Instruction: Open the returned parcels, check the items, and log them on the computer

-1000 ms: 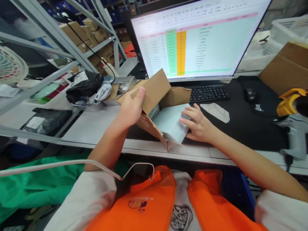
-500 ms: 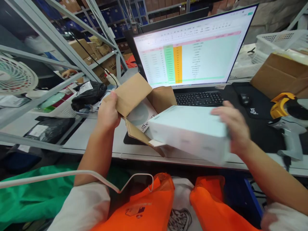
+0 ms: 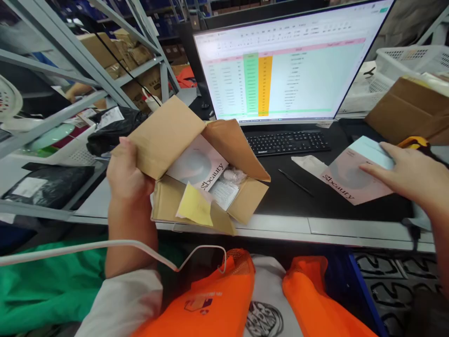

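Note:
My left hand (image 3: 125, 177) grips the left flap of an open cardboard box (image 3: 182, 135), tilted toward me at the desk edge. Inside it lie a pale product box printed "beauty" (image 3: 198, 167), a yellow slip (image 3: 195, 206) and small clear packets (image 3: 228, 185). My right hand (image 3: 409, 175) rests with fingers flat on a second pale pink and light blue product box (image 3: 351, 173), which lies on the black desk mat at the right.
A monitor (image 3: 287, 65) showing a spreadsheet stands behind a black keyboard (image 3: 287, 141). A pen (image 3: 296, 182) and a scrap of paper (image 3: 308, 164) lie on the mat. A yellow handheld scanner (image 3: 416, 142), a brown carton (image 3: 410, 110) and white baskets (image 3: 410, 58) are at right; shelving and black bags at left.
My right hand drew the pale product box out of the carton and carried it right onto the mat. My left hand tilted the open carton toward me, revealing its contents.

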Tool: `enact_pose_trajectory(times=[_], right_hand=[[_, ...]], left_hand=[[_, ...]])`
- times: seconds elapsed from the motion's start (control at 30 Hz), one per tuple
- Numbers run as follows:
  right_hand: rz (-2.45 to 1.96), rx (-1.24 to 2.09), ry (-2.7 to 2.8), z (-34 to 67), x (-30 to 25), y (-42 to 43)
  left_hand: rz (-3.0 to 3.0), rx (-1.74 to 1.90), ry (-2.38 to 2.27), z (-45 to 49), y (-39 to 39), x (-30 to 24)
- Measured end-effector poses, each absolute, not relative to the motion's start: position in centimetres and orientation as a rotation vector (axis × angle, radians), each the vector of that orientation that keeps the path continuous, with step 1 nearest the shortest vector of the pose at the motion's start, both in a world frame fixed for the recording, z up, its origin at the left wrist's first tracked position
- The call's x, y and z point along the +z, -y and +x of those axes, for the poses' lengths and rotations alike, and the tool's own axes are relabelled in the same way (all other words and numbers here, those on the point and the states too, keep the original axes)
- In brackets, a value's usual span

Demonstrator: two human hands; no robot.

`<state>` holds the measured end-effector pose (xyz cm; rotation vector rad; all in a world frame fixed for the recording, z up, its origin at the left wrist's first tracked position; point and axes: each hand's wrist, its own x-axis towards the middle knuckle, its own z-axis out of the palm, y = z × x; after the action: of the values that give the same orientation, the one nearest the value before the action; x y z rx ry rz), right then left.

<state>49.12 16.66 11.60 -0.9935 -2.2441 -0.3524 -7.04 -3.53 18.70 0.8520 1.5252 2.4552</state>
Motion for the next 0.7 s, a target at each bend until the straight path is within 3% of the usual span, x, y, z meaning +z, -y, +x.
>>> enact_pose_trajectory(times=[0.07,0.17,0.33,0.5,0.7], right_hand=[[-1.02,-0.438,2.216,46.5,12.5,-14.6],[-1.01,-0.212,2.165,39.9,14.7,-8.4],[-0.605,1.179,2.253,24.3,13.0,-1.7],[-0.892,2.142,1.542,10.8,7.5,-3.8],[-0.916,2.406,1.281,3.5,6.1,-5.0]], left_hand=[[0.857,2.489,-1.558,-6.8,4.1,18.6],[0.929,2.51,-1.55,-6.7,4.7,17.9],[0.996,2.608,-1.538,-5.7,4.6,17.0],[0.996,2.712,-1.523,-3.9,5.6,16.6],[0.82,2.848,-1.658,-1.4,11.0,13.5]])
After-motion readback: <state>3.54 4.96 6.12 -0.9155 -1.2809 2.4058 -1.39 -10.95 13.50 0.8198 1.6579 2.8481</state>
